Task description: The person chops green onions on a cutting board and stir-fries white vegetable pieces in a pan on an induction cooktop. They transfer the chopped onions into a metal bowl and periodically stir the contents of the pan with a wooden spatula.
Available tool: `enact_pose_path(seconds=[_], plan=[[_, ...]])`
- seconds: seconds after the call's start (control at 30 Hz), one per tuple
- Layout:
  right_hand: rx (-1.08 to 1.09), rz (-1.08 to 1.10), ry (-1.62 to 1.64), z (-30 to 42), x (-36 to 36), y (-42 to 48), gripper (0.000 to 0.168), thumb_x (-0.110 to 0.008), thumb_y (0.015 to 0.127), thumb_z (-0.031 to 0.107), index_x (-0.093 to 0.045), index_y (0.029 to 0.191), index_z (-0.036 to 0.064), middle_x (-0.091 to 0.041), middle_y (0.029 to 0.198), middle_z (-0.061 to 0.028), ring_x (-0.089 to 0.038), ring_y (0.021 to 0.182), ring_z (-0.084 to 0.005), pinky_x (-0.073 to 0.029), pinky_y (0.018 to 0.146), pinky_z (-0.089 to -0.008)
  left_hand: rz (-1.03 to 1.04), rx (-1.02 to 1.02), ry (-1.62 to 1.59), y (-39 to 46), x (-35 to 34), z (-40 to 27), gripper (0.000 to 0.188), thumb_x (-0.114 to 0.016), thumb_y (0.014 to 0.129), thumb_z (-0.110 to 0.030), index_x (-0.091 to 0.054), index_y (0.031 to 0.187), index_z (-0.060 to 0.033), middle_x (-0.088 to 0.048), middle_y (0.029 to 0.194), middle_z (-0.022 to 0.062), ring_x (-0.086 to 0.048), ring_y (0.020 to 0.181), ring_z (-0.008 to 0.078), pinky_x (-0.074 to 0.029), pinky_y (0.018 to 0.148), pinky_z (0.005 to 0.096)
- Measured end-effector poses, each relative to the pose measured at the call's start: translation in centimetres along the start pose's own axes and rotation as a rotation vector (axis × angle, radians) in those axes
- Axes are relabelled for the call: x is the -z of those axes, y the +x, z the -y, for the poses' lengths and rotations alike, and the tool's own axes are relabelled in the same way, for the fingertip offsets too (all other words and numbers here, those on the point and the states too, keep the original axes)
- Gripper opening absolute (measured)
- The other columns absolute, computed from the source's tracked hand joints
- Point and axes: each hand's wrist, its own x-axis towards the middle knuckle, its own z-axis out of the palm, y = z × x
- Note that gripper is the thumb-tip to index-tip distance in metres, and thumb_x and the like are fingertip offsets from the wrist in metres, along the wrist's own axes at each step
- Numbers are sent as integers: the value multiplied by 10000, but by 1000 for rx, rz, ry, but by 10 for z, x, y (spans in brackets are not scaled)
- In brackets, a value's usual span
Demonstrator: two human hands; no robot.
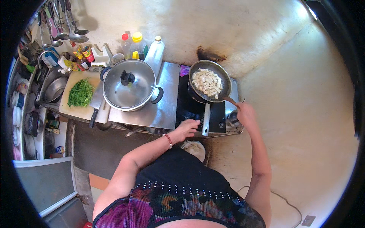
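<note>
My right hand (245, 111) grips the handle of a spatula (230, 100), which looks wooden and reaches the near right rim of a frying pan (227, 85). Pale cut strips of food (207, 82) lie in the pan, over a black induction cooktop (189, 109). The pan's metal handle (206, 119) points towards me. My left hand (188, 129), with a beaded bracelet at the wrist, is just left of that handle, fingers apart, over the cooktop's front edge. It holds nothing that I can see.
Left of the cooktop stands a large pot with a glass lid (129, 85). Beyond it are a knife (95, 107) and chopped greens (80, 92) on a cutting board (65, 107). Bottles (138, 45) line the wall, ladles (77, 37) hang at upper left, and a lined bin (194, 150) sits below the cooktop.
</note>
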Motion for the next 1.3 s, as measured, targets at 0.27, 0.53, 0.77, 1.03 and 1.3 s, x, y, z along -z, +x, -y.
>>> enact_pose_path(seconds=[0.27,0.53,0.77,1.03,1.3], plan=[[185,297,-123,-17,-29,63,214,-551,624,11,-659,799,72,-610,744,-162,-592,745,-336,-479,675,-425,186,11,-251,41,-35,18,189,-428,898,-86,-403,1070,-12,-539,913,164,-579,803,260,-512,725,405],[109,102,151,-15,-83,50,192,-530,656,11,-644,807,44,-591,755,-201,-576,752,-359,-469,678,-434,24,-92,-159,18,-21,4,161,-420,911,-136,-451,1004,-9,-543,808,93,-549,680,167,-501,629,306],[40,65,142,11,-106,81,190,-544,666,8,-581,852,-5,-545,885,-239,-578,745,-386,-485,661,-441,-50,-95,-30,16,-23,1,166,-428,907,-140,-488,989,-9,-545,784,80,-538,648,159,-487,561,286],[5,-145,185,11,-136,141,137,-530,666,23,-626,761,0,-583,712,-225,-583,759,-363,-475,679,-425,-50,-96,-8,18,-23,1,154,-448,898,-138,-503,965,-11,-550,764,76,-545,650,155,-489,557,280],[98,-47,258,-29,-77,140,172,-531,669,37,-674,764,44,-613,757,-190,-595,716,-349,-479,676,-403,-34,-78,-15,17,-19,1,166,-448,903,-149,-488,983,-9,-558,785,85,-559,671,169,-504,597,303]])
